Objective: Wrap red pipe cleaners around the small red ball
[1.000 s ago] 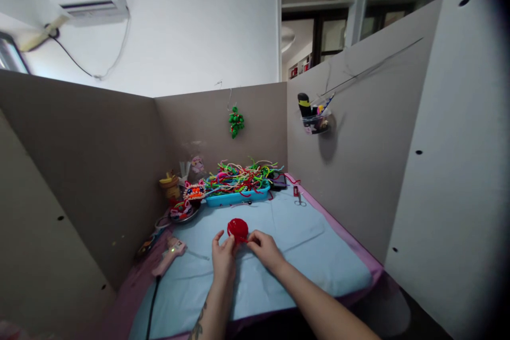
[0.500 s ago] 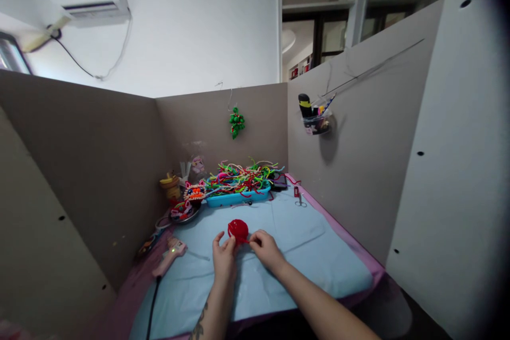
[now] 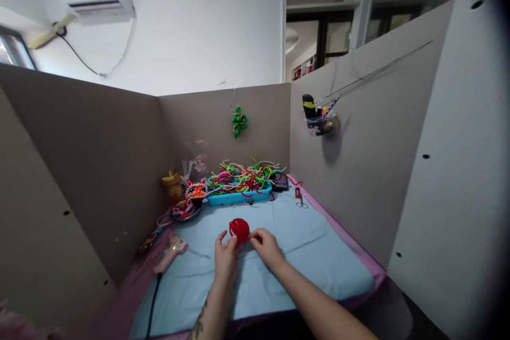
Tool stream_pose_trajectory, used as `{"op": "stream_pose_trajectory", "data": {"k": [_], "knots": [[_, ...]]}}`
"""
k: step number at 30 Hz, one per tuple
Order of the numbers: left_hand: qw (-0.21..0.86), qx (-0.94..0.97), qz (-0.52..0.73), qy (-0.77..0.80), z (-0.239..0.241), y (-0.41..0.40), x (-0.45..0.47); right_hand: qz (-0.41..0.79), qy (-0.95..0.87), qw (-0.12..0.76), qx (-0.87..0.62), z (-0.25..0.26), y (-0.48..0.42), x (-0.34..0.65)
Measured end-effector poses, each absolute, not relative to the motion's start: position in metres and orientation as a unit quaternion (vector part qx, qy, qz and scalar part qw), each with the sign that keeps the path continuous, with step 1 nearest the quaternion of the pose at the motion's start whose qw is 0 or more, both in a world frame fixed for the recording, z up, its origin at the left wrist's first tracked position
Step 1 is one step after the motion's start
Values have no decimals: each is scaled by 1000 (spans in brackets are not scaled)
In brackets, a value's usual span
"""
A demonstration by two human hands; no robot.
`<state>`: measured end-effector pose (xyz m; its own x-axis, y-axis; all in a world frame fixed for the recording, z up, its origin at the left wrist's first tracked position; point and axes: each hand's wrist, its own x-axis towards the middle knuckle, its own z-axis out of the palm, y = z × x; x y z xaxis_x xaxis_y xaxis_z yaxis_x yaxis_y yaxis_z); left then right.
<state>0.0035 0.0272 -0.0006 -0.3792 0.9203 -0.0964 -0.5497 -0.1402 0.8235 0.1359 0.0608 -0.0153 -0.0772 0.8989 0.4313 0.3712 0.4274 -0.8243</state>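
Note:
A round red ball [image 3: 239, 230], seemingly wound from fuzzy stem or yarn, is held just above the pale blue table cover [image 3: 303, 265]. My left hand [image 3: 226, 255] grips its lower left side, with the thumb against it and the index finger curled apart on the left. On the ball's right, my right hand [image 3: 266, 248] is closed in a pinch at a short red strand by the lower edge. The fingertips hide most of that strand.
A blue tray [image 3: 239, 199] heaped with colourful pipe cleaners stands at the back. Small scissors [image 3: 302, 203] lie right of it. A pink glue gun [image 3: 171, 255] with a black cord lies at left, near a metal bowl [image 3: 187, 215]. Grey partitions [image 3: 358, 170] enclose the table.
The view has shifted slightly, so everything appears a little further right. Less of the red strand shows between the ball and my right fingertips. Both hands keep nearly the same pose.

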Motion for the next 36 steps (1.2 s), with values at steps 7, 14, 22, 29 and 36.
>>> {"op": "stream_pose_trajectory", "data": {"k": [7, 14, 22, 29, 36], "knots": [[544, 222, 696, 413, 0, 27, 4, 270, -697, 514, -420, -13, 58, 138], [565, 228, 694, 383, 6, 21, 7, 270, -689, 522, -424, -10, 57, 140], [548, 251, 698, 387, 2, 25, 5, 247, -697, 530, -414, -11, 55, 139], [534, 273, 700, 389, 5, 23, 7, 237, -712, 529, -396, -5, 49, 136], [540, 281, 691, 390, 6, 21, 7, 226, -710, 530, -405, -11, 52, 136]]}}
